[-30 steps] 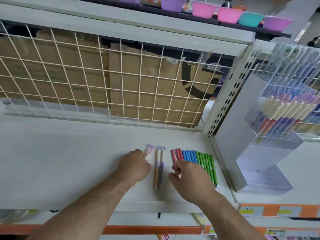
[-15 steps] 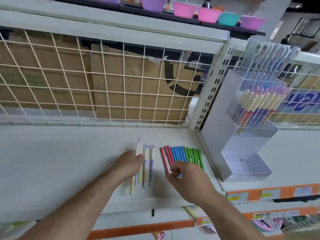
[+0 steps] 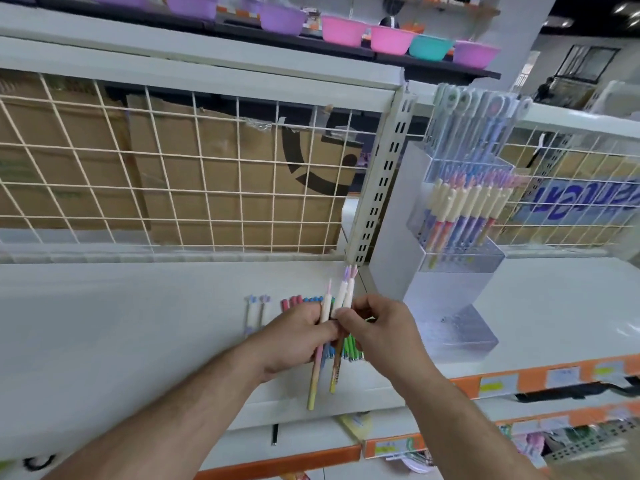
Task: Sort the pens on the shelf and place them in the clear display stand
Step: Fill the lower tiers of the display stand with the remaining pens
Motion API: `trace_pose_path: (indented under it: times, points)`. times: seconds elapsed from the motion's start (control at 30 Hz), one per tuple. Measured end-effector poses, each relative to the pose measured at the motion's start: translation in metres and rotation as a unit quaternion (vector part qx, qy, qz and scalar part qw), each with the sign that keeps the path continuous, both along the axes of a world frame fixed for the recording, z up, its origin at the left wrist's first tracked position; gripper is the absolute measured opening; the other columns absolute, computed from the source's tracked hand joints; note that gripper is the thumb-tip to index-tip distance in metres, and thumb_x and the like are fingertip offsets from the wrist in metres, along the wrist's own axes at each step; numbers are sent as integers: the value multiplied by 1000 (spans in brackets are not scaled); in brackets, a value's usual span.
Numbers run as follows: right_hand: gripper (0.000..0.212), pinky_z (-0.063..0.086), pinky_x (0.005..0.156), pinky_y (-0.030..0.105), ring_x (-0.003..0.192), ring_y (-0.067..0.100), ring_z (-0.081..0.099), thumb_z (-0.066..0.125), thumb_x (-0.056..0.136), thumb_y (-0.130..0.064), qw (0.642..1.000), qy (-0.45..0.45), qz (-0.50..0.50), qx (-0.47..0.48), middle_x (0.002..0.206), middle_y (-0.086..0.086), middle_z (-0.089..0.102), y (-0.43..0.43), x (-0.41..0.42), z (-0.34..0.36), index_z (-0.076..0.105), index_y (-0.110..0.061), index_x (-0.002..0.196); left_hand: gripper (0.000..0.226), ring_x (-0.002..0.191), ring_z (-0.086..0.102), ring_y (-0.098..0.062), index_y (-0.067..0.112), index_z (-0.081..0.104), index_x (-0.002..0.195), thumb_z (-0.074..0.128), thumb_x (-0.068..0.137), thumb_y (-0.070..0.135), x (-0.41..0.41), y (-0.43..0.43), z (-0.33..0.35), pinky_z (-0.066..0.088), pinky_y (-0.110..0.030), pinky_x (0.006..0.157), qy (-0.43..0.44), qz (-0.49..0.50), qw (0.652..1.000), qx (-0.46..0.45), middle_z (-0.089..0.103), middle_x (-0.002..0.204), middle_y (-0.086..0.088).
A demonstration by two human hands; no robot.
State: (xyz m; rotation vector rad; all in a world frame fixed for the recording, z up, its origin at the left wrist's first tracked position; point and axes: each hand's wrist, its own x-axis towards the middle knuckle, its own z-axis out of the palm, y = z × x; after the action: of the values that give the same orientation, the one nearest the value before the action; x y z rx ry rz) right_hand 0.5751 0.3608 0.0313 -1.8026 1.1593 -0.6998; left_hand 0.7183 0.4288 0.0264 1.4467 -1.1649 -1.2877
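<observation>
- Here, out beyond the left hand's far side, two loose pens (image 3: 255,315) lie side by side on the shelf (image 3: 121,323), caps pointing away from the person. They look like the same kind as the held ones, so I judge they belong with that bunch and are worth collecting before any trip to the stand.
- The left hand (image 3: 298,337) is curled round the cream-capped pens (image 3: 326,304), about three of them. It holds them above the shelf, caps up and away, barrels sticking out below the fist toward the person.
- The bunch is fanned: one pen leans off to the left of the others. The step in hand reads as squaring it up. To do that well, slacken the left grip a little, roll the barrels parallel and level the caps.
- The right hand (image 3: 377,327) meets the left at the fingertips, thumb and forefingers pinching the same pens low on the caps. A light pinch should do, since a hard one would only splay them further.
- Beneath both hands the row of coloured pens (image 3: 351,351) lies sorted on the shelf, red and blue ends showing past the left knuckles and green below the right hand. The hanging barrels could knock it askew, so lift clear before moving across.
- Well off to the right of the right hand and further back stands the clear display stand (image 3: 460,268). Its upper tiers hold stocked pens (image 3: 462,202) with similar cream caps, and the bunch probably belongs beside those.
</observation>
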Motion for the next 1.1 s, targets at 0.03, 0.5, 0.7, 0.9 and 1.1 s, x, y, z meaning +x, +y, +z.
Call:
trace_pose_path:
  times: [0.03,0.5,0.7,0.9,1.1]
  points:
    - [14,50,59,32,61,10,60,72,86,-35,1000,-11,1,2,71,-6,70,-5,-6,2,72,-24,77,16,62,60,6,14,66,105,50,101,14,-6,-5,2,46,-14,60,-1,0,1000,-3,63,63,18]
    - [15,44,57,32,55,12,51,74,86,-25,997,-48,64,-7,66,2,66,-109,-108,20,68,-17,75,13,66,59,8,24,69,101,57,99,23,-112,-96,21,43,-12,62,-95,72,992,-31,68,73,19]
    - [21,41,53,31,54,16,45,70,90,-24,993,-94,54,-56,58,2,54,-143,-136,46,62,-10,76,20,72,60,8,23,68,89,52,101,22,-139,-117,28,45,-12,68,-133,142,980,-35,68,76,17]
    - [20,43,58,35,59,18,50,68,90,-23,972,-191,5,-135,60,2,54,-169,-134,88,63,-8,77,26,80,60,2,8,71,97,51,102,23,-134,-116,33,41,-22,67,-119,212,969,-42,70,93,20]
    - [19,46,59,31,59,11,50,65,94,-26,969,-139,-3,-205,65,-3,59,-169,-118,99,64,-15,80,21,62,56,9,17,69,104,50,102,23,-134,-116,35,44,-18,65,-99,209,971,-63,69,87,13]
